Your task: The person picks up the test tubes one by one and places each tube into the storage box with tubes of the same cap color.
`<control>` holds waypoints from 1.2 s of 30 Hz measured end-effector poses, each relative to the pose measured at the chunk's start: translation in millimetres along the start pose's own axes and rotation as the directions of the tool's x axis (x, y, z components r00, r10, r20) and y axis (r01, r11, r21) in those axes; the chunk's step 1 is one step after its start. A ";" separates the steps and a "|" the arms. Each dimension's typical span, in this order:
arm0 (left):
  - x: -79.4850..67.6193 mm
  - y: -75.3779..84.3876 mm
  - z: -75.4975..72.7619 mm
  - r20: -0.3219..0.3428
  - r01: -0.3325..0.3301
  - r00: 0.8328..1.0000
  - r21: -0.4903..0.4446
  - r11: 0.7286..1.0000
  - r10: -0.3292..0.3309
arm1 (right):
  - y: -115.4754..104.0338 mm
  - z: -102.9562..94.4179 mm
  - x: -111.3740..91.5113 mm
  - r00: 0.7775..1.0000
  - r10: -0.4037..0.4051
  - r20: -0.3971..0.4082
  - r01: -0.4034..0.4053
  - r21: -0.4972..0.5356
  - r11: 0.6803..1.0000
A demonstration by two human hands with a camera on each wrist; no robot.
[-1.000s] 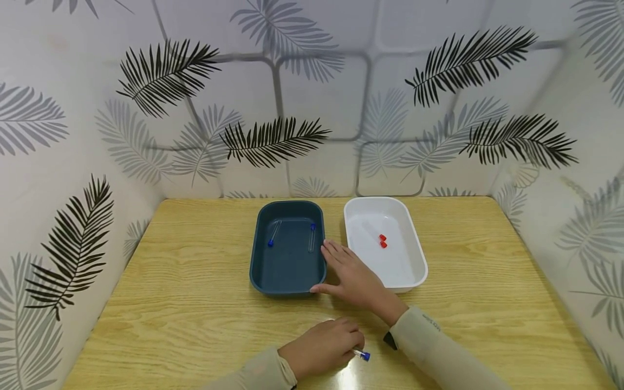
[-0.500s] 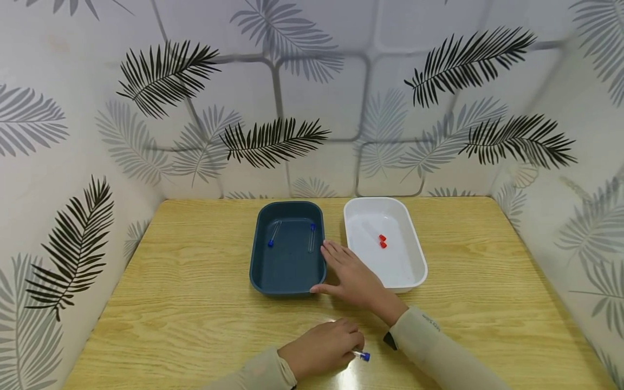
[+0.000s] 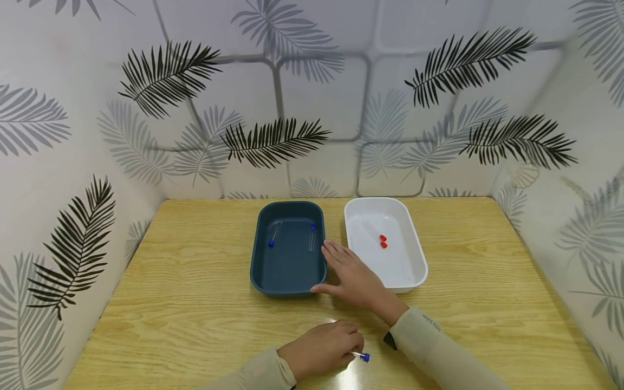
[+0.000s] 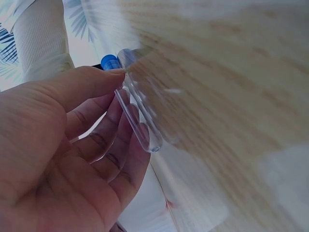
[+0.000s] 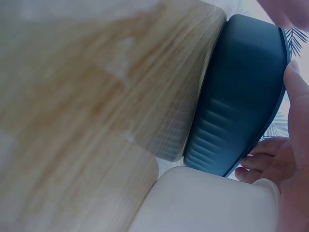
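Observation:
Near the table's front edge, my left hand (image 3: 322,346) pinches a clear test tube with a blue cap (image 3: 364,357). In the left wrist view, the thumb and fingers hold the test tube (image 4: 137,121) just over the wooden surface. My right hand (image 3: 352,279) rests on the near right corner of a dark blue tray (image 3: 287,273), its fingers along the right rim and thumb at the front rim. Two capped test tubes lie inside that tray, a left tube (image 3: 276,232) and a right tube (image 3: 312,241). The right wrist view shows the tray's outer wall (image 5: 241,92).
A white tray (image 3: 407,268) stands just right of the dark one, holding two small red pieces (image 3: 383,241). Both trays sit towards the back of the wooden table (image 3: 185,281). Leaf-patterned walls (image 3: 312,97) enclose the back and sides.

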State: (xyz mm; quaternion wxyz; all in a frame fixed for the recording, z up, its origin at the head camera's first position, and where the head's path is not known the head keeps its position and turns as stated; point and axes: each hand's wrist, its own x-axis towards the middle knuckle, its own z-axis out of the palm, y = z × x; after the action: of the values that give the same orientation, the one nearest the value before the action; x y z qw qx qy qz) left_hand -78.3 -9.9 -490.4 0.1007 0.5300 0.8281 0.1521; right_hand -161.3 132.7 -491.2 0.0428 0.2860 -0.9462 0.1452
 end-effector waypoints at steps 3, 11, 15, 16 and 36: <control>-0.2 0.1 0.2 0.000 0.000 1.000 -0.002 1.000 0.000 | 0.1 0.4 -0.1 1.000 0.000 -0.001 0.000 -0.001 1.000; -0.2 2.0 0.3 0.025 -0.010 1.000 0.016 1.000 0.009 | -1.0 -0.9 -0.4 1.000 0.007 0.010 -0.007 -0.001 1.000; 0.4 2.9 2.7 0.039 -0.020 0.999 -0.006 1.000 0.021 | -0.5 -0.2 0.1 1.000 0.001 0.006 -0.001 0.001 1.000; 0.6 2.9 3.3 0.042 -0.024 0.999 -0.015 1.000 0.024 | -0.2 0.1 0.2 1.000 -0.001 0.003 0.001 0.000 1.000; -12.1 6.0 -43.2 -0.029 -0.031 0.999 -0.279 0.960 0.024 | 1.2 0.7 0.3 0.999 -0.025 -0.025 0.025 0.001 1.000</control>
State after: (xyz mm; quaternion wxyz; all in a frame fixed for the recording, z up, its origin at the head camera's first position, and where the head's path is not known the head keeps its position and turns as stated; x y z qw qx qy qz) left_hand -82.3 -24.9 -448.0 0.1619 0.5198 0.7923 0.2755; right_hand -162.2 133.3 -492.0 0.0563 0.2958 -0.9419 0.1487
